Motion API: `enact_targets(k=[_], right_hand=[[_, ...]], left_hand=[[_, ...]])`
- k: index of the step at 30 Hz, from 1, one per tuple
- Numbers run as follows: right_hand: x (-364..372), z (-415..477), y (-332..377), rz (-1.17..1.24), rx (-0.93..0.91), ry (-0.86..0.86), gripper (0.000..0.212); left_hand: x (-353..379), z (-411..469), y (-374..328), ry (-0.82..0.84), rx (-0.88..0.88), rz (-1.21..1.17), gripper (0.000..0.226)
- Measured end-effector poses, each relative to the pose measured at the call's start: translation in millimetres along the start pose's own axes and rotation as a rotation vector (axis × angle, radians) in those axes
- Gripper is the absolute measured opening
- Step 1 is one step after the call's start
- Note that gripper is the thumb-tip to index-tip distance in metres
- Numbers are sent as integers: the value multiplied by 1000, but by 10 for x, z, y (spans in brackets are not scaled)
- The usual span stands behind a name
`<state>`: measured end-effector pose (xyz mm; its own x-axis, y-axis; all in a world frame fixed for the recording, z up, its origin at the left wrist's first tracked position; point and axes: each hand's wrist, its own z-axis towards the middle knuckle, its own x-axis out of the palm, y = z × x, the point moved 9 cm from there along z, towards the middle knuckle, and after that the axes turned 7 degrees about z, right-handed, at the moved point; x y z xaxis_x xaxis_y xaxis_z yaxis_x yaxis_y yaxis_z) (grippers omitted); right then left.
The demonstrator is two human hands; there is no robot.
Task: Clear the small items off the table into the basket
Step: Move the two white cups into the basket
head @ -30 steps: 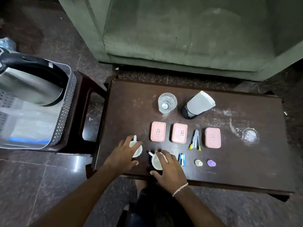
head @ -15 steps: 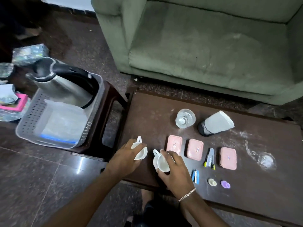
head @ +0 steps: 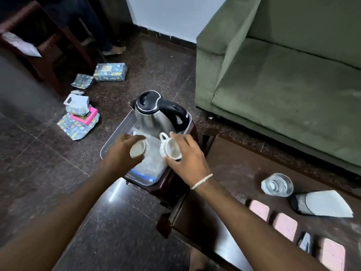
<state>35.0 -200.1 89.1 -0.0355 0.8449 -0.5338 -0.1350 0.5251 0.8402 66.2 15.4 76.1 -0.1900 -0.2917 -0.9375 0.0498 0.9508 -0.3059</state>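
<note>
Both of my hands hang over the grey perforated basket (head: 115,136), which sits on a dark stool left of the table. My left hand (head: 121,153) grips a small white cup (head: 137,149), tilted with its mouth toward me. My right hand (head: 187,155) grips a second white cup (head: 172,148) whose handle points up and left. On the dark table (head: 234,173) at the right lie three pink lidded boxes (head: 285,225), a clear glass (head: 277,184), a tipped holder with white paper (head: 324,205) and some pens (head: 304,242).
A steel kettle (head: 156,112) with a black handle stands in the basket's far end, above a clear plastic bag (head: 152,163). A green sofa (head: 283,85) lies behind the table. Wrapped packets (head: 110,72) and a pink box (head: 86,116) lie on the floor at left.
Both hands lifted the two white cups off the table and carried them left, over the basket. My view swung left with them, so most of the table slid out of frame.
</note>
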Motion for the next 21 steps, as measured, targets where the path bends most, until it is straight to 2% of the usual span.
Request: enact_targets(k=[8, 12, 17, 21], right_hand=[[740, 546, -30, -238, -40, 183, 66], [676, 545, -76, -202, -37, 144, 67], [461, 555, -130, -170, 4, 89, 63], [394, 596, -195, -125, 51, 98, 60]], left_hand=[[130, 459, 408, 86, -117, 46, 58], [189, 522, 446, 99, -105, 63, 58], [210, 594, 440, 179, -48, 118, 85], [296, 679, 495, 360, -66, 281, 103]])
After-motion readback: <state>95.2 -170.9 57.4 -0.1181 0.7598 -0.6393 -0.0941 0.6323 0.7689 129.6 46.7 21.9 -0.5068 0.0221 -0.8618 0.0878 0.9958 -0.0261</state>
